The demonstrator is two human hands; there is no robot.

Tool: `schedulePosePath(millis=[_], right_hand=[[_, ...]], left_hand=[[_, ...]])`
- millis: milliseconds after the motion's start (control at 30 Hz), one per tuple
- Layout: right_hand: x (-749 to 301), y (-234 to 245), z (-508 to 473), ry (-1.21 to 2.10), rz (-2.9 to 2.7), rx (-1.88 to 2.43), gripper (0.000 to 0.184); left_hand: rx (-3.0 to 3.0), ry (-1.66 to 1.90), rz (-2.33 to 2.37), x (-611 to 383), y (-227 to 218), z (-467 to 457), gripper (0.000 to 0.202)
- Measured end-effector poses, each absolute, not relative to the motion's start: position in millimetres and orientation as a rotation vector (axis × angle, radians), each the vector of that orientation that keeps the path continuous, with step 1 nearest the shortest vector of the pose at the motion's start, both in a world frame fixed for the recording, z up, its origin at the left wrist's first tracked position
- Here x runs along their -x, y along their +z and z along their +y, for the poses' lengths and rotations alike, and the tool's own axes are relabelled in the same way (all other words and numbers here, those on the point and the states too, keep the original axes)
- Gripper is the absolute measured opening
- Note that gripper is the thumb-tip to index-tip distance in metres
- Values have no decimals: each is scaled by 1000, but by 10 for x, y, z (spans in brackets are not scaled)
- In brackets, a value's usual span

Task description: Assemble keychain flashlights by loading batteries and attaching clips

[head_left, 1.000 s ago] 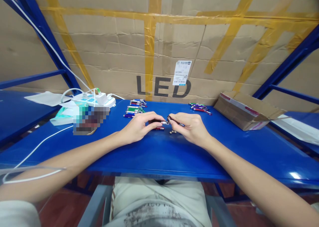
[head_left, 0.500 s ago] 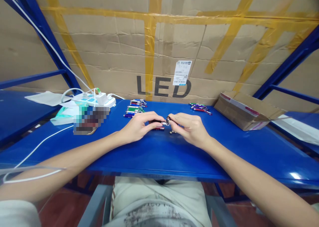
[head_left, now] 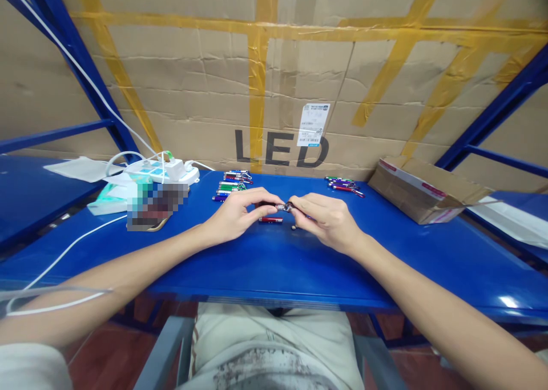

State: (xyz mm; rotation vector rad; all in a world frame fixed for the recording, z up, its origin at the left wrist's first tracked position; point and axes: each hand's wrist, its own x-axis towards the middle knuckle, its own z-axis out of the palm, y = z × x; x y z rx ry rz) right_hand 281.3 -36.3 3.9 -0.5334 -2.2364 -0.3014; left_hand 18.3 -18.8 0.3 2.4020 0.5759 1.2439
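Slim metal-tipped tube (head_left: 279,207) between left hand (head_left: 234,217) and right hand (head_left: 329,217) — each pinching one end.

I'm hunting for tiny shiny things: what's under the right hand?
One small metallic piece shows on the blue table beside the right hand. Anything farther under the hand is covered, so I can't tell.

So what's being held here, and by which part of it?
The left hand pinches a small tube near its silvery end; the right hand grips a dark piece beside that end, mostly hidden.
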Motion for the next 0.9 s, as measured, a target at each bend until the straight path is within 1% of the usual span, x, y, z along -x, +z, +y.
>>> schedulePosePath(millis=[133,400,667,900], right_hand=[[-2827,6,-332,-223,-2244,565,21],[-2854,13,-312,-162,-2265,577,17],[-2856,86,-311,140,-2191,692,18],[-2876,73,-263,102,-2200,701,21]], left_hand=[[-2419,1257,621,-182,3,-196,26],[-2486,1244,664,-161,13,-192,25],[-2607,1288,719,-116,-8,-149,22],[-2650,1336,740,-110,14,-167,22]])
